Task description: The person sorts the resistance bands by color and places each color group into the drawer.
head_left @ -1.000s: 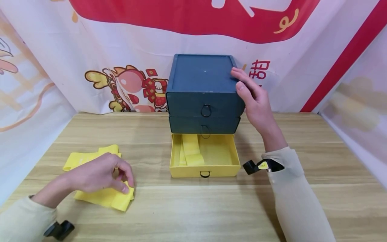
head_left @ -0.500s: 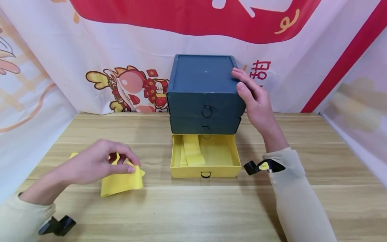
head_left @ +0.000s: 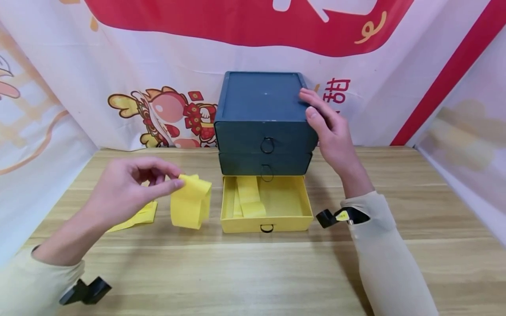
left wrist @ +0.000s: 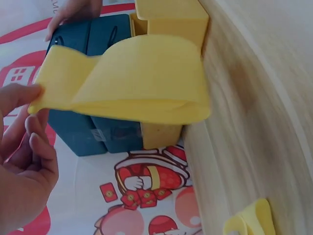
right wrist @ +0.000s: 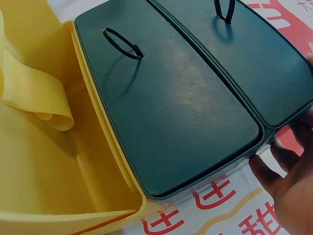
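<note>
My left hand (head_left: 130, 188) pinches one end of a flat yellow resistance band (head_left: 191, 204) between thumb and fingertips. The band hangs in loose folds above the table, left of the open yellow drawer (head_left: 266, 224); in the left wrist view it bulges out as a broad loop. Another yellow band (head_left: 249, 197) lies along the left side of that drawer. More yellow band (head_left: 144, 216) lies on the table, partly hidden behind my left hand. My right hand (head_left: 332, 136) rests on the right edge of the dark blue drawer unit (head_left: 265, 96), fingers extended along its top.
Two closed dark blue drawers with ring pulls (head_left: 267, 145) stand above the pulled-out yellow drawer. A printed white and red cloth (head_left: 189, 52) hangs close behind the unit. The wooden table (head_left: 245, 276) stretches in front.
My left hand has lifted the yellow band off the table and carried it right and up, toward the open drawer. My right hand has stayed on the drawer unit.
</note>
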Available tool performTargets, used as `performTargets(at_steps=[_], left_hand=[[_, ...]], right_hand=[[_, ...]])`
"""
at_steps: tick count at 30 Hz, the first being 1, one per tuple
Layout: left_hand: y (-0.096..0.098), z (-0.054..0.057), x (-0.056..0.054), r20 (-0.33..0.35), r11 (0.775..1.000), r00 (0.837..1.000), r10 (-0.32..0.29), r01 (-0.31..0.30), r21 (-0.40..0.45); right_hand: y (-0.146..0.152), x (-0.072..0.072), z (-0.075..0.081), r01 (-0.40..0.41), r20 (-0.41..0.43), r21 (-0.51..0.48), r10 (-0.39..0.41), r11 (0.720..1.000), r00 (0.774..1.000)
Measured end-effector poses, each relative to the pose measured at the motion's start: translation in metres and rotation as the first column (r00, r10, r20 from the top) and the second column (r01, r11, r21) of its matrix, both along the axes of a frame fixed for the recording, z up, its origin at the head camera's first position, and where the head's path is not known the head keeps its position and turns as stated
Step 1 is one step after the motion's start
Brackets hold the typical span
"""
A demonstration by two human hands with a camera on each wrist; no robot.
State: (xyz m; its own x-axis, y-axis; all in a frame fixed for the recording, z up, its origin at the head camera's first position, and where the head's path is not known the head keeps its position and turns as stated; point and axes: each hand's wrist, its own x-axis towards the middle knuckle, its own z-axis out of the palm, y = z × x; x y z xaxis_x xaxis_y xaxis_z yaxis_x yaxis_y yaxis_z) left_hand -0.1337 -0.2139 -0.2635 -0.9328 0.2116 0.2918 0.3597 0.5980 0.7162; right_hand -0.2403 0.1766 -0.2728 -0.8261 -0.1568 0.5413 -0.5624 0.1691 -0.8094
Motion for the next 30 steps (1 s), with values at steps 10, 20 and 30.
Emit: performTargets(at_steps=[10,20,30], left_hand=[[0.032,0.022,-0.002,-0.102,0.986,0.992,0.076,-0.060,0.153],[0.067,0.023,-0.002,-0.181,0.972,0.980,0.078,-0.034,0.234],[0.104,0.004,-0.010,-0.202,0.955,0.979,0.022,0.039,0.293]], right_hand=[[0.001,0.000,0.000,0.006,0.002,0.005,-0.006,1.000,1.000],[-0.001,0.000,0.001,0.010,0.004,0.016,-0.010,1.000,1.000],[0.000,0.000,0.001,0.011,0.006,0.017,-0.011,1.000,1.000]])
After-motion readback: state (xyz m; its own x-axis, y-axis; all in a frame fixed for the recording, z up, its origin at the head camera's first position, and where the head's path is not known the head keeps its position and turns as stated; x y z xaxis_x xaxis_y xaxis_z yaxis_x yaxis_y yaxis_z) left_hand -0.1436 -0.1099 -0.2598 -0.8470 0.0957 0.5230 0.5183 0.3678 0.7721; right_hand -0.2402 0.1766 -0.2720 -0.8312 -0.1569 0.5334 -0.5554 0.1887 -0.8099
